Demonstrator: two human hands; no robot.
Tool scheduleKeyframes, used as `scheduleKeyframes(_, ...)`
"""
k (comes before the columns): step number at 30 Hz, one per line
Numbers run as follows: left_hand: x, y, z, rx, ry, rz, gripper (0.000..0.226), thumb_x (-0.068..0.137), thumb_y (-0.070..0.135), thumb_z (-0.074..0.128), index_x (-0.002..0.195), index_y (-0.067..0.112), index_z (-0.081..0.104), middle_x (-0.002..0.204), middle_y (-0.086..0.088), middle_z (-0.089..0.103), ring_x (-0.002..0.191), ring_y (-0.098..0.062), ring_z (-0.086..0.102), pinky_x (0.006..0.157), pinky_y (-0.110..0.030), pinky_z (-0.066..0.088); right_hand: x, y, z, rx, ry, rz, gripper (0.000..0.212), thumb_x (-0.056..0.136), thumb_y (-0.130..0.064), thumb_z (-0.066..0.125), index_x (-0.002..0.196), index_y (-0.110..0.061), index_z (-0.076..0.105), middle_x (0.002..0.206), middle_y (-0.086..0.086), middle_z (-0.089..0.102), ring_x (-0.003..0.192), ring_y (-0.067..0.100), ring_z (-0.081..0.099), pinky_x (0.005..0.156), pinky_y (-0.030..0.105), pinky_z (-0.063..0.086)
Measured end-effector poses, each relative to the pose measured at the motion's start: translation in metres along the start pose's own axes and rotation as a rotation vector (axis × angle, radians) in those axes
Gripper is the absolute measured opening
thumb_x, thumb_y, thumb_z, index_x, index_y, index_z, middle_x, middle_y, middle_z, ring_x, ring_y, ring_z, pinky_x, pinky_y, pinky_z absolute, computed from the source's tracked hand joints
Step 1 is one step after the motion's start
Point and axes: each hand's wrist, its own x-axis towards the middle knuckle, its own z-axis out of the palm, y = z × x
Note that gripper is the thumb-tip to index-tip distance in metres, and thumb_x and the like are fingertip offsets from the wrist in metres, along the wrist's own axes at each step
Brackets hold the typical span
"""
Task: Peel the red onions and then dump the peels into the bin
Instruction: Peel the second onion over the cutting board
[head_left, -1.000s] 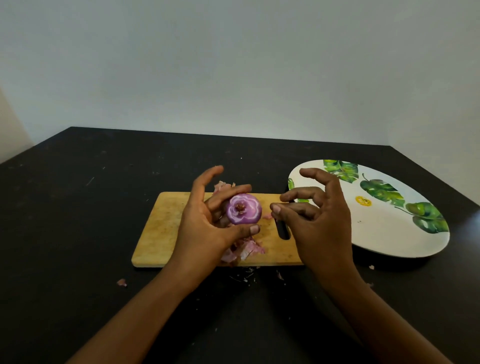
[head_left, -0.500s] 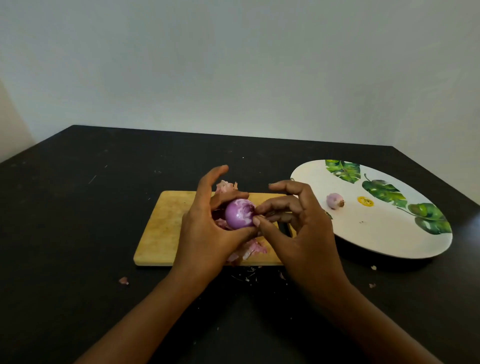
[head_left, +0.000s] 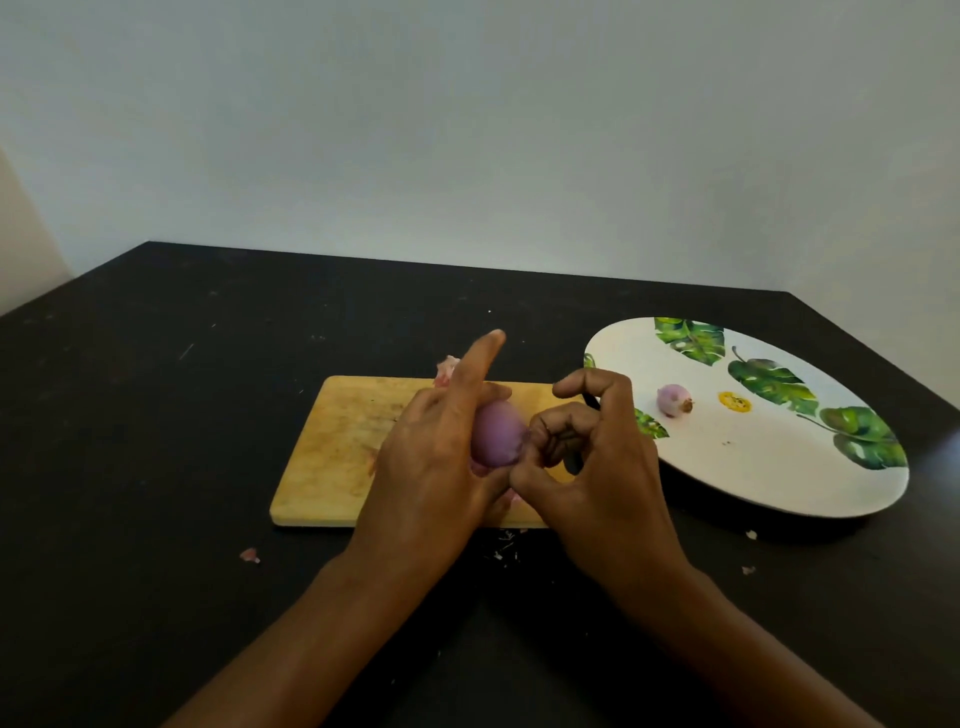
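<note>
Over the middle of the board (head_left: 332, 447), your left hand (head_left: 431, 467) grips the onion (head_left: 496, 434), fingers wrapped round its far side and the forefinger sticking straight up, clear of it. Your right hand (head_left: 597, 467) has closed in since a second ago, when it hung apart with fingers spread. Now its fingers are curled tight, and its thumb and bent fingers pinch at the onion's right side. The onion has turned in your grip: the cut end with its dark core faced you then, and half a second ago a pale streak showed; now you see only smooth purple skin. Peels (head_left: 447, 370) lie at the board's far edge, with more half hidden under your hands. A pink scrap (head_left: 250, 555) sits on the table (head_left: 156, 415) off the board's near left corner, as before. On the plate (head_left: 753, 467), toward the table's right edge, a second onion (head_left: 672, 400) lies near the yellow mark.
</note>
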Motion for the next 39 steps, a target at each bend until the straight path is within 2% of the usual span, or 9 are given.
scheduleKeyframes(5, 0.001, -0.002, 0.0, 0.053, 0.057, -0.002, 0.098, 0.066, 0.022, 0.081, 0.138, 0.041, 0.017, 0.115, 0.01, 0.062, 0.103, -0.001, 0.047, 0.082, -0.015, 0.041, -0.001, -0.004, 0.002, 0.059, 0.005, 0.031, 0.053, 0.069, 0.004, 0.075, 0.091, -0.027, 0.038, 0.068, -0.005, 0.063, 0.067, -0.004, 0.06, 0.063, 0.005, 0.042)
scheduleKeyframes(9, 0.002, -0.002, 0.0, 0.015, 0.062, -0.053, 0.102, 0.063, 0.023, 0.084, 0.135, 0.051, 0.018, 0.112, 0.015, 0.059, 0.1, 0.001, 0.049, 0.084, -0.022, 0.047, 0.0, -0.005, 0.003, 0.064, -0.014, 0.051, 0.052, 0.069, 0.003, 0.075, 0.088, -0.028, 0.038, 0.076, -0.003, 0.063, 0.068, -0.003, 0.061, 0.062, 0.005, 0.043)
scheduleKeyframes(13, 0.004, -0.005, 0.002, -0.14, 0.047, -0.213, 0.107, 0.058, 0.022, 0.087, 0.136, 0.048, 0.018, 0.098, 0.021, 0.053, 0.084, 0.008, 0.054, 0.072, 0.004, 0.039, 0.002, -0.004, 0.001, 0.088, -0.037, 0.08, 0.051, 0.07, 0.002, 0.075, 0.088, -0.028, 0.038, 0.08, 0.001, 0.065, 0.068, 0.0, 0.062, 0.061, 0.009, 0.045)
scheduleKeyframes(16, 0.005, -0.005, 0.001, -0.19, 0.046, -0.28, 0.11, 0.054, 0.021, 0.088, 0.14, 0.042, 0.023, 0.088, 0.026, 0.049, 0.077, 0.015, 0.049, 0.066, 0.008, 0.035, 0.003, -0.003, 0.0, 0.106, -0.059, 0.094, 0.051, 0.071, 0.001, 0.074, 0.09, -0.028, 0.038, 0.077, 0.002, 0.066, 0.065, 0.002, 0.062, 0.061, 0.013, 0.047)
scheduleKeyframes(21, 0.006, -0.005, -0.001, -0.209, -0.002, -0.233, 0.101, 0.055, 0.02, 0.088, 0.127, 0.052, 0.025, 0.08, 0.034, 0.048, 0.077, 0.025, 0.051, 0.067, 0.007, 0.036, 0.004, 0.002, -0.003, 0.103, -0.049, 0.056, 0.038, 0.071, 0.001, 0.073, 0.086, -0.022, 0.048, 0.075, -0.002, 0.061, 0.067, 0.007, 0.06, 0.061, 0.016, 0.05)
scheduleKeyframes(26, 0.008, -0.006, -0.005, -0.164, -0.106, -0.221, 0.103, 0.055, 0.028, 0.086, 0.127, 0.053, 0.018, 0.083, 0.035, 0.046, 0.082, 0.013, 0.051, 0.072, 0.003, 0.038, 0.006, 0.005, -0.005, 0.094, -0.057, 0.028, 0.037, 0.079, -0.007, 0.074, 0.1, -0.026, 0.052, 0.088, -0.01, 0.063, 0.087, 0.005, 0.064, 0.072, 0.016, 0.053)
scheduleKeyframes(28, 0.008, -0.006, -0.005, -0.116, -0.094, -0.198, 0.103, 0.056, 0.03, 0.086, 0.127, 0.054, 0.015, 0.091, 0.03, 0.051, 0.089, 0.006, 0.052, 0.076, -0.001, 0.036, 0.007, 0.004, -0.005, 0.094, -0.057, 0.047, 0.034, 0.078, -0.012, 0.076, 0.102, -0.025, 0.055, 0.091, -0.01, 0.065, 0.089, 0.005, 0.066, 0.074, 0.018, 0.055)
scheduleKeyframes(32, 0.005, -0.005, -0.006, 0.025, -0.068, -0.14, 0.1, 0.061, 0.035, 0.083, 0.125, 0.056, 0.009, 0.117, 0.003, 0.061, 0.092, 0.0, 0.047, 0.081, -0.015, 0.038, 0.007, 0.005, -0.001, 0.076, -0.033, 0.112, 0.03, 0.076, -0.018, 0.077, 0.095, -0.03, 0.057, 0.09, -0.011, 0.07, 0.084, 0.0, 0.068, 0.073, 0.017, 0.055)
scheduleKeyframes(39, 0.003, -0.003, -0.004, 0.091, -0.04, -0.12, 0.098, 0.063, 0.039, 0.081, 0.124, 0.057, 0.006, 0.116, 0.0, 0.06, 0.093, 0.0, 0.043, 0.081, -0.016, 0.035, 0.008, 0.007, -0.001, 0.069, -0.063, 0.175, 0.03, 0.079, -0.014, 0.075, 0.089, -0.028, 0.051, 0.083, -0.004, 0.07, 0.078, 0.003, 0.068, 0.071, 0.018, 0.056)
